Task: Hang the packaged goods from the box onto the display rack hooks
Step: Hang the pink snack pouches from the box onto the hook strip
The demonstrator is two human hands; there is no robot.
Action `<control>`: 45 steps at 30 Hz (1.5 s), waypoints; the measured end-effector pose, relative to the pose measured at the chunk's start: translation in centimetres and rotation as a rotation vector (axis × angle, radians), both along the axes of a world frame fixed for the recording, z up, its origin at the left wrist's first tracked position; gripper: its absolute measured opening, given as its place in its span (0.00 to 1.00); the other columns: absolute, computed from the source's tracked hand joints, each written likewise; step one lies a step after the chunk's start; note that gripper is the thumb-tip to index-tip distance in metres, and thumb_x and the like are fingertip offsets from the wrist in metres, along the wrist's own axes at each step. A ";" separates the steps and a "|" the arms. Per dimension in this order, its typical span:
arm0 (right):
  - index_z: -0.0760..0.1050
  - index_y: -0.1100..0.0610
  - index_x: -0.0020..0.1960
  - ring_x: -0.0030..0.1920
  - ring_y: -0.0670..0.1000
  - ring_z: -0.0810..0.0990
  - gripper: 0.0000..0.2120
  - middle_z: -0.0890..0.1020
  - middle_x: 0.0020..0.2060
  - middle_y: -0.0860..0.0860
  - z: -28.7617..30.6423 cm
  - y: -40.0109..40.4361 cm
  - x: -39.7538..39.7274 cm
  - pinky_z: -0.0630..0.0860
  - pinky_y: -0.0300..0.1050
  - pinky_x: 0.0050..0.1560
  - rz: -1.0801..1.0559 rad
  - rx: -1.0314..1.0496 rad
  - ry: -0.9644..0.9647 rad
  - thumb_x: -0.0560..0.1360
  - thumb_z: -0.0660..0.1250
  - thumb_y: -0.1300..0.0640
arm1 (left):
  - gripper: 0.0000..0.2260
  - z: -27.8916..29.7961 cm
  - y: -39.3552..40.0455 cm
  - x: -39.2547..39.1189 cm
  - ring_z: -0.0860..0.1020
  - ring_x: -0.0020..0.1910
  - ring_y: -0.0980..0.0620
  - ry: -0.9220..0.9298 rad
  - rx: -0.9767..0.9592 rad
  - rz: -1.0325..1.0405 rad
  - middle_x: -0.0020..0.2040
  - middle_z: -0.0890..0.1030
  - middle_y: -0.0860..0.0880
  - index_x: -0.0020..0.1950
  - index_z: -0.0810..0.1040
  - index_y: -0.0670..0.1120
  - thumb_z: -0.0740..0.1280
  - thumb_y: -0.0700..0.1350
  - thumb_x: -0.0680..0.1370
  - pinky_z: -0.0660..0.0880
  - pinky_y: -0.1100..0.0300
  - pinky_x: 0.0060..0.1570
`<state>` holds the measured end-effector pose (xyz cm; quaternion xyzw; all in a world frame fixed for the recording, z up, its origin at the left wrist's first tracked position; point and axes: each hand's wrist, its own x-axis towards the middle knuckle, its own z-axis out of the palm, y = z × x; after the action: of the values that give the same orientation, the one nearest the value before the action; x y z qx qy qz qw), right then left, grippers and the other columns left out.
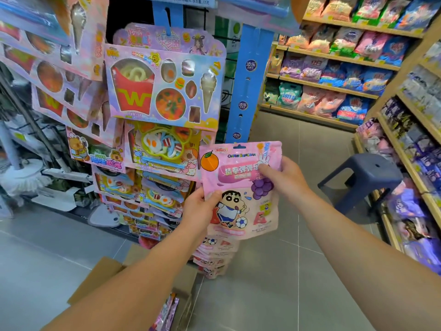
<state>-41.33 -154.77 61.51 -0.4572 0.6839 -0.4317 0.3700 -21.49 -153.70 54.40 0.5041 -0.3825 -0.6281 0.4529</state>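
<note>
Both hands are up in front of the display rack [241,75], holding one pink candy bag [241,187] between them. The left hand [199,209] has it by the lower left edge, thumb laid over the front near the cartoon kid with the football, other fingers tucked behind the bag so I can't really see them. The right hand [284,177] grips the upper right part, thumb pressed on the front just under the top edge, fingers wrapped round the back. The bag sits pretty much upright, its hang slot at the top overlapping the bottom of the blue strip of the rack; whether it's actually on a hook, can't tell from here. Right under it there's a column of the same pink bags [214,256] hanging low on the rack, running down toward the floor. To the left the rack is packed with toy food sets [164,84], the big one with fries, pizza and an ice cream cone at about head height, smaller ones with fried eggs below it. Near the bottom, between the forearms, is an open cardboard box [105,275] on the grey tile floor, with a few more packets [167,311] showing inside. Over on the right there's a dark blue plastic stool [365,177] next to wooden shelves [338,53] full of snack bags.
</note>
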 end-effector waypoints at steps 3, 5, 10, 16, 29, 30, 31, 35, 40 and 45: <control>0.76 0.53 0.54 0.44 0.47 0.83 0.08 0.84 0.45 0.47 0.3 0.6 -0.7 0.80 0.44 0.44 -0.060 -0.062 0.009 0.75 0.70 0.57 | 0.06 0.3 -0.5 -0.7 0.84 0.51 0.45 -0.033 0.002 -0.092 0.51 0.85 0.46 0.55 0.80 0.49 0.66 0.43 0.80 0.79 0.42 0.54; 0.75 0.52 0.54 0.44 0.44 0.82 0.08 0.83 0.45 0.45 0.2 1.3 -1.3 0.77 0.38 0.39 -0.124 -0.111 0.009 0.76 0.70 0.57 | 0.06 0.6 -0.6 -1.5 0.84 0.51 0.46 -0.079 -0.021 -0.158 0.51 0.85 0.46 0.55 0.80 0.50 0.66 0.44 0.80 0.80 0.42 0.54; 0.74 0.52 0.55 0.38 0.38 0.79 0.08 0.80 0.42 0.41 0.2 2.1 -1.6 0.70 0.26 0.27 -0.207 -0.173 -0.036 0.77 0.69 0.57 | 0.04 1.4 -0.6 -3.4 0.84 0.48 0.47 -0.067 -0.017 -0.090 0.50 0.85 0.45 0.51 0.81 0.48 0.66 0.43 0.80 0.81 0.47 0.52; 0.74 0.51 0.55 0.40 0.39 0.81 0.08 0.81 0.43 0.42 0.4 0.4 0.3 0.74 0.32 0.32 -0.171 -0.165 -0.042 0.77 0.69 0.55 | 0.10 -0.6 0.7 -1.0 0.82 0.52 0.50 -0.104 0.138 -0.048 0.49 0.86 0.49 0.50 0.82 0.47 0.71 0.52 0.76 0.77 0.50 0.55; 0.72 0.54 0.53 0.38 0.40 0.75 0.09 0.76 0.41 0.43 0.4 -1.8 2.7 0.68 0.28 0.29 -0.127 -0.188 0.181 0.77 0.69 0.54 | 0.07 -1.8 0.1 0.1 0.82 0.50 0.49 -0.187 0.150 -0.043 0.50 0.84 0.48 0.52 0.80 0.47 0.69 0.48 0.77 0.82 0.47 0.46; 0.72 0.54 0.54 0.38 0.41 0.75 0.09 0.76 0.41 0.44 0.2 -2.2 3.0 0.67 0.29 0.30 -0.124 -0.172 0.202 0.76 0.69 0.53 | 0.07 -2.0 0.1 0.4 0.82 0.50 0.48 -0.203 0.149 -0.029 0.50 0.84 0.48 0.51 0.81 0.47 0.69 0.49 0.76 0.82 0.45 0.47; 0.72 0.54 0.54 0.38 0.41 0.75 0.10 0.76 0.42 0.45 0.1 -2.4 3.2 0.66 0.30 0.30 -0.127 -0.154 0.211 0.77 0.69 0.52 | 0.07 -2.2 0.0 0.6 0.82 0.50 0.47 -0.222 0.141 -0.020 0.49 0.85 0.48 0.49 0.81 0.48 0.70 0.50 0.75 0.81 0.43 0.48; 0.73 0.54 0.53 0.42 0.48 0.76 0.09 0.78 0.46 0.48 -1.3 -2.7 3.1 0.67 0.36 0.33 -0.209 -0.081 0.142 0.76 0.68 0.53 | 0.08 -2.2 0.0 1.5 0.83 0.47 0.48 -0.288 0.075 0.007 0.44 0.85 0.50 0.46 0.81 0.47 0.71 0.51 0.74 0.79 0.43 0.53; 0.76 0.55 0.56 0.46 0.51 0.78 0.13 0.81 0.50 0.50 -2.8 -2.8 2.8 0.70 0.41 0.42 -0.296 0.033 0.119 0.75 0.69 0.50 | 0.07 -2.4 0.3 1.9 0.84 0.45 0.51 -0.278 0.047 0.019 0.43 0.86 0.50 0.47 0.81 0.46 0.71 0.48 0.75 0.81 0.51 0.50; 0.77 0.57 0.56 0.45 0.53 0.77 0.15 0.82 0.50 0.52 -3.3 -2.9 2.4 0.67 0.42 0.39 -0.295 0.103 0.211 0.74 0.69 0.49 | 0.07 -2.7 0.7 1.8 0.84 0.44 0.53 -0.283 0.064 -0.005 0.42 0.86 0.51 0.48 0.81 0.46 0.71 0.49 0.75 0.81 0.48 0.50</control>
<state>-38.90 -157.68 58.24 -0.3753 0.7995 -0.3955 0.2519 -19.71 -153.00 51.71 0.6008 -0.4235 -0.5639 0.3764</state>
